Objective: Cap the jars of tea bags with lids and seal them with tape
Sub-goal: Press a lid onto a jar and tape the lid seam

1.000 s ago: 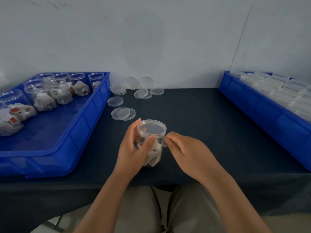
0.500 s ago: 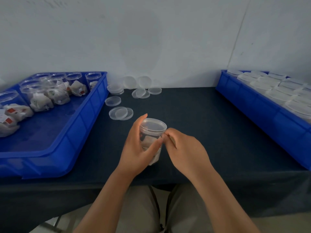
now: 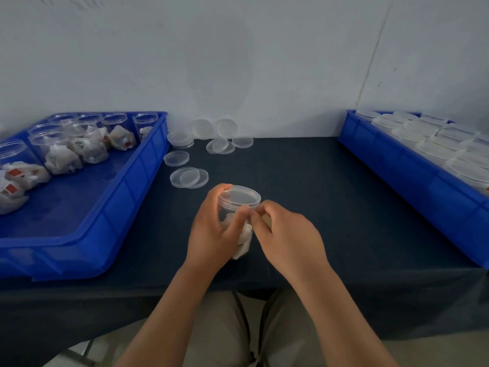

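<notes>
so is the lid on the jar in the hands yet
On: a clear lid covers the mouth of the jar that the left hand grips, tea bags inside. Whether tape seals it, cannot tell.

The counter (image 3: 317, 207), covered in dark cloth, stands against a pale wall; a blue tray (image 3: 127, 197) sits on its left end; just right of that tray's far corner lies a short stack of clear lids (image 3: 181, 139); nearer, beside the tray's right wall, a single lid (image 3: 176, 158), then an overlapping pair (image 3: 189, 177); farther right of the tray, two leaning lids (image 3: 202, 128) rest against the wall, with three flat lids (image 3: 220, 146) before them; a second blue tray (image 3: 397, 165) lies well apart from the first, on the opposite end.
</notes>
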Demonstrator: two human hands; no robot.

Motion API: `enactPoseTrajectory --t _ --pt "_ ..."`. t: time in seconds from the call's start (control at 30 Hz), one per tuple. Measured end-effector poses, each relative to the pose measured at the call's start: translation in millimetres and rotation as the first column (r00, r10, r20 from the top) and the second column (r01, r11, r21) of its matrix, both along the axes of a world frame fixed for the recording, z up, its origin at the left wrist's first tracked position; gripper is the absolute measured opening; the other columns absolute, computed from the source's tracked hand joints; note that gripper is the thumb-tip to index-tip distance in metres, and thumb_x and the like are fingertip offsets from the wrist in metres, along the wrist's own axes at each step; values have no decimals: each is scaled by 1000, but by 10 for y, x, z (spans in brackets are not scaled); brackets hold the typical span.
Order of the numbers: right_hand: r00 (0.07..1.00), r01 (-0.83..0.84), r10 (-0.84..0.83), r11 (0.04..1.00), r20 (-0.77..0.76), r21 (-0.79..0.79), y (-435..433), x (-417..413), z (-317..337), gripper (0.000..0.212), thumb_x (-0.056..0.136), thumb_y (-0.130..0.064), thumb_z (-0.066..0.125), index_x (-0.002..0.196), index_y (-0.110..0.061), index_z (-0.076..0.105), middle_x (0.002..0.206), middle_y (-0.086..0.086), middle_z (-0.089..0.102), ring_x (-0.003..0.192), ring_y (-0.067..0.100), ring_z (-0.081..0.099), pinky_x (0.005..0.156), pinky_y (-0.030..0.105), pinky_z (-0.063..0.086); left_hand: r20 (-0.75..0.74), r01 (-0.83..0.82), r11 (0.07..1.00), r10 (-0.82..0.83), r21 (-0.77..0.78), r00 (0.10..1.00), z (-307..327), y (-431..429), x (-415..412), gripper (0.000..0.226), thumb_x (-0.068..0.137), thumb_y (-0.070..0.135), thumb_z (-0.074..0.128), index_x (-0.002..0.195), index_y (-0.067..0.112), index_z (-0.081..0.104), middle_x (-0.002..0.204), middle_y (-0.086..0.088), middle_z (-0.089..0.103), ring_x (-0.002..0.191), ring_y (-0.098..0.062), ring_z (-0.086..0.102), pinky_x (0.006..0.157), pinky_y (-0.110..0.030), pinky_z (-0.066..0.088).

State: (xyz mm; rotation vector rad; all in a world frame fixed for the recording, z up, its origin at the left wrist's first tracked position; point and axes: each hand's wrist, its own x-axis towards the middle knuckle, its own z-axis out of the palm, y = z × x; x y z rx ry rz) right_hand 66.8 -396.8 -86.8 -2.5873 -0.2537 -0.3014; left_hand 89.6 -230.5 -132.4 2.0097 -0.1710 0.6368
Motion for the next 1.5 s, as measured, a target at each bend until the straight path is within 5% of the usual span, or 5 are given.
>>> enactPoseTrajectory --t 0.27,0.97,1.13,1.3,1.5 --pt "1000 7 -7 1000 1 -5 6 8 -3 32 105 -66 40 112 -41 59 68 -16 56 56 2 54 50 18 31 -22 59 998 -59 -27 998 23 22 12 59 86 71 68 133 73 32 129 44 54 122 15 55 87 -2 45" --pt "974 -186 168 976 -153 -116 -536 219 37 54 99 -79 18 140 -56 44 118 -30 66 97 -5 59 77 25 50 -142 257 942 -291 -217 946 85 214 73 45 97 54 54 141 43 53 128 31 60 121 4 61 91 -7 46" --pt "976 -157 143 984 -162 -78 -591 318 66 73 84 -94 14 139 -57 46 101 -25 65 89 -4 61 70 23 46 -216 300 936 -336 -183 917 134 270 186 32 109 37 49 139 44 55 123 40 59 118 14 58 89 -3 45" --pt "964 -145 132 989 -233 -39 -497 406 6 64 92 -87 25 143 -55 46 119 -21 67 101 4 63 79 33 53 -223 349 899 -409 -264 885 101 307 224 41 106 56 43 141 41 59 128 18 67 119 -6 66 93 -20 55" --pt "957 -219 220 975 -187 27 -321 386 -41 59 94 -86 21 152 -73 18 98 -33 58 93 -1 62 74 28 52 -301 345 784 -542 -516 785 -10 330 269 54 104 58 43 152 34 54 136 -15 69 125 -36 68 106 -57 55"
